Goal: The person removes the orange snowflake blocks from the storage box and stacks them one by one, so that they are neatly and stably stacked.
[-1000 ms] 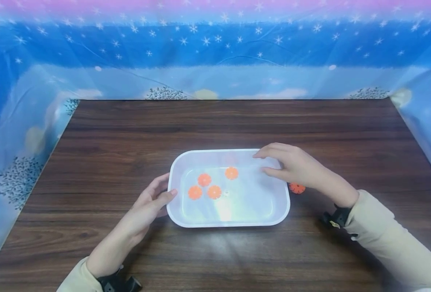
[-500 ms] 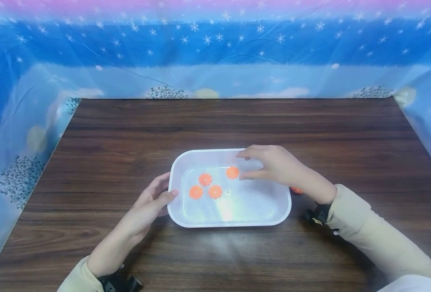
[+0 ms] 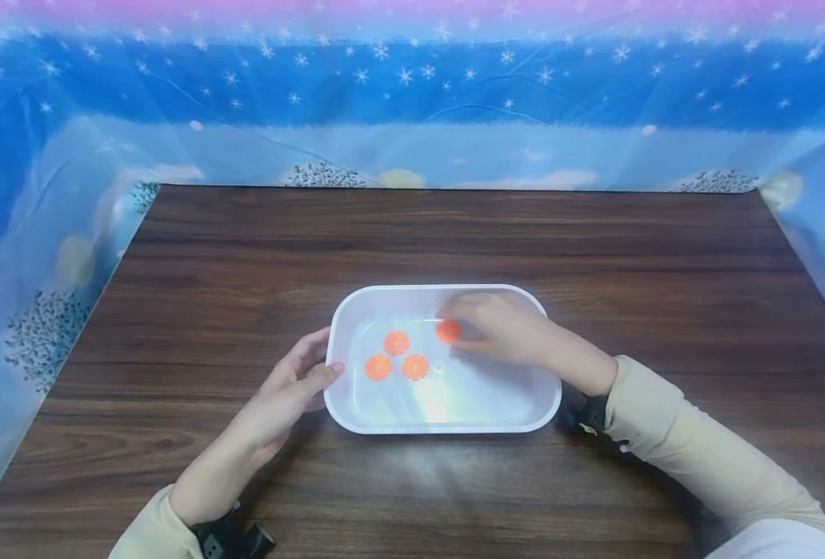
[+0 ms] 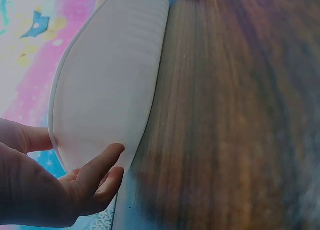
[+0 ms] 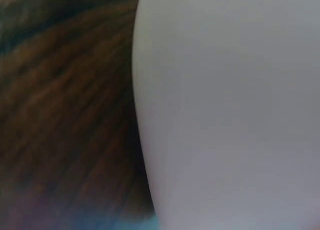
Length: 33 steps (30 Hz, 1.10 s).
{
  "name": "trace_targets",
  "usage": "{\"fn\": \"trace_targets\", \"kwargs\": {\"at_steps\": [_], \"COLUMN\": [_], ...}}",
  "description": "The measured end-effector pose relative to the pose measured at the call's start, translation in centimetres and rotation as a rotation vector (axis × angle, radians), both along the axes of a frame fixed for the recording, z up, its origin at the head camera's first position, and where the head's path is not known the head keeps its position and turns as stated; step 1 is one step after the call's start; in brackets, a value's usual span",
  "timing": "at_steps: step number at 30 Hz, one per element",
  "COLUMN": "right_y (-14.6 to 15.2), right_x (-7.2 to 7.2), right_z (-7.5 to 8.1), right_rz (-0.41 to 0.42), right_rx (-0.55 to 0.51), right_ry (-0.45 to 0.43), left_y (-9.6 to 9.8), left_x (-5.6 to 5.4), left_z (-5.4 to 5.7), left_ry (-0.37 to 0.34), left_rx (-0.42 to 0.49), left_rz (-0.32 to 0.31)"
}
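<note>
A white plastic basin [image 3: 447, 429] with rounded corners sits on the table. My left hand [image 3: 293, 388] grips its left end, the thumb over the rim and the fingers along the outer wall, as the left wrist view also shows. My right hand [image 3: 506, 330] reaches down inside the basin. Its thumb and fingers are curled round the edges of an orange notched disc [image 3: 448, 331], which looks like a citrus slice. Three similar orange discs [image 3: 396, 343] lie flat on the basin floor to the left. The right wrist view shows only the basin's outer wall [image 5: 225, 110].
A small pale spot [image 3: 438, 369] shows on the basin floor, close to a bright glare patch. Dark wood-grain table [image 3: 279, 241] surrounds the basin. Blue snowflake-printed cloth [image 3: 412, 101] hangs behind and along both sides.
My right hand has moved left and down into the basin, to the disc on the right. An orange piece on the table beyond the basin's right end is now out of sight. The left hand keeps its grip.
</note>
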State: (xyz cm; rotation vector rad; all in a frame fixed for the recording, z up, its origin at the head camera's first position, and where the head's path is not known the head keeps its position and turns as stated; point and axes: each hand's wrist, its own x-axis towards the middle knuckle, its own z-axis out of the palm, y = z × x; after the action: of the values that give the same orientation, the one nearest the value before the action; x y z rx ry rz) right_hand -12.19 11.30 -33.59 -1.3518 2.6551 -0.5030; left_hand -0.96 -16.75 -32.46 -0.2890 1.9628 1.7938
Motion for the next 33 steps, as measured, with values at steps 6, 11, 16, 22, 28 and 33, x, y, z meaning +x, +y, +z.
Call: {"fn": "trace_targets", "kwargs": {"at_steps": [6,11,16,22,28,33], "right_y": [-0.2,-0.3,-0.6,-1.0,-1.1,-1.3], "right_x": [0.4,0.4,0.3,0.0,-0.2,-0.2], "right_z": [-0.3,-0.7,-1.1,-1.4,-1.6,-1.3], "right_rz": [-0.056,-0.049,-0.046,-0.006,0.004,-0.003], "right_rx": [0.035,0.031,-0.008,-0.057,-0.075,-0.053], "right_ry": [-0.018,-0.058,-0.172,-0.250,-0.268,-0.260], "left_y": [0.0,0.0,0.1,0.0,0.0,-0.1], "left_x": [-0.1,-0.1,-0.1,0.0,0.0,-0.1], "left_z": [-0.1,-0.2,-0.1,-0.2,-0.2,-0.2], "left_ry": [-0.005,-0.001,-0.006,-0.006,0.004,0.005], "left_rx": [0.009,0.008,0.001,0.000,0.001,-0.002], "left_rz": [-0.008,-0.009,-0.003,-0.001,-0.005,-0.008]}}
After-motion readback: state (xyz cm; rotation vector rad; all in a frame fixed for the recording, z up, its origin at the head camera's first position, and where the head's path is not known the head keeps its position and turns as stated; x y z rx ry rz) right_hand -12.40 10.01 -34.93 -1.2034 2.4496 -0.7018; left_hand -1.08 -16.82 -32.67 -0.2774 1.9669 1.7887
